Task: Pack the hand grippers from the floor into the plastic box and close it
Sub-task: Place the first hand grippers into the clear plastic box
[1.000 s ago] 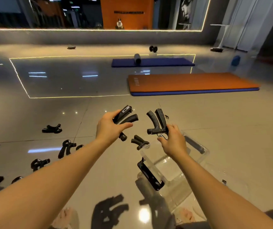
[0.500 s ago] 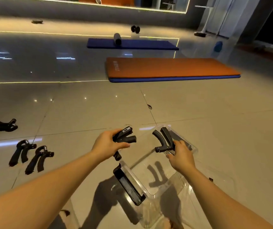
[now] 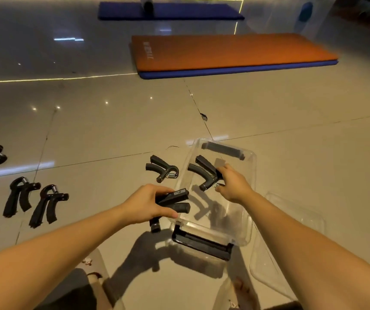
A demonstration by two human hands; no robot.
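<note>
left hand [image 3: 146, 204] grips first gripper [image 3: 175, 200] | right hand [image 3: 233, 186] pinches second gripper [image 3: 204, 172], plastic box [image 3: 254, 171] beneath it | risk: first gripper clips box wall, drops outside

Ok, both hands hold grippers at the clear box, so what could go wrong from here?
The left hand holds the near gripper at the plastic box's rim, mostly outside it; released now, it may hit the floor. The right hand holds the far gripper by the spring end only, so it might swing or slip. The lid lies beside the right forearm and could get knocked.
</note>
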